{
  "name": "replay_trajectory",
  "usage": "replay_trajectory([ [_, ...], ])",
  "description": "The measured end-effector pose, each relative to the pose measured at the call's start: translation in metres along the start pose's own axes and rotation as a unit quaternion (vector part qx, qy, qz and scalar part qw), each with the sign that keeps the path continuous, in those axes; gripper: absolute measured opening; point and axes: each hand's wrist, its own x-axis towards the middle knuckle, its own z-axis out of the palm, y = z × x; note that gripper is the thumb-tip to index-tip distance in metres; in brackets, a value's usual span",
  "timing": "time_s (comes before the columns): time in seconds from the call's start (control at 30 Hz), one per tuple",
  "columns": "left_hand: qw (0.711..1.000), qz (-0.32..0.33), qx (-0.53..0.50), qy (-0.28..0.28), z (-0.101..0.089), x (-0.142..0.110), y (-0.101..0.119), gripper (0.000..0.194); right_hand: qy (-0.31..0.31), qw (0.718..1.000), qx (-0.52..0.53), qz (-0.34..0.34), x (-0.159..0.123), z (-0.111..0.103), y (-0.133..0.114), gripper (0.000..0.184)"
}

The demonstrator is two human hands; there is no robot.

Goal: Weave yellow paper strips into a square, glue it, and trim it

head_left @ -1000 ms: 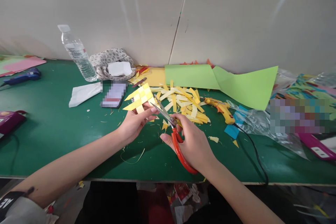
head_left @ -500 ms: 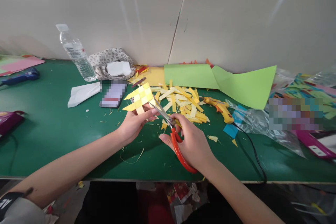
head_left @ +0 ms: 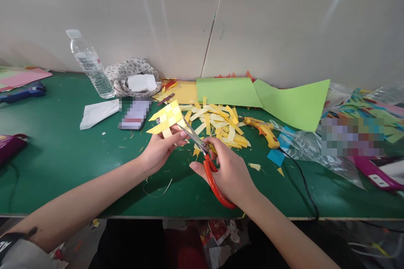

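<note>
Past L hand (head_left: 159,151), spotted bag (head_left: 124,70) holds wht ppr (head_left: 142,83).

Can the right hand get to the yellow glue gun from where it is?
Probably yes: the yellow glue gun lies just beyond the right hand, and nothing tall seems to stand between them. But that hand is holding scissors, so it would likely need to put them down first.
</note>
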Motion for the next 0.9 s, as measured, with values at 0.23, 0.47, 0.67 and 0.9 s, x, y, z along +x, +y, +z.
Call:
replay_trajectory([
  [0.23,1.0,0.0,-0.005,0.002,0.0004,-0.0002,0.0001,0.014,0.0,1.0,-0.001,0.001,-0.0011,-0.0009,0.0001,0.055],
  [0.47,1.0,-0.002,-0.015,-0.009,-0.0009,0.0007,-0.0013,0.014,0.003,1.0,-0.006,0.0,-0.0017,-0.0021,-0.001,0.053],
  [0.67,1.0,-0.006,-0.015,-0.002,-0.0004,0.0001,-0.001,0.014,0.004,1.0,-0.004,0.006,-0.0019,-0.0019,-0.0023,0.053],
  [0.9,1.0,-0.004,-0.025,-0.001,0.0006,-0.0001,-0.0004,0.015,0.016,1.0,0.005,0.004,-0.0015,-0.0006,-0.001,0.054],
])
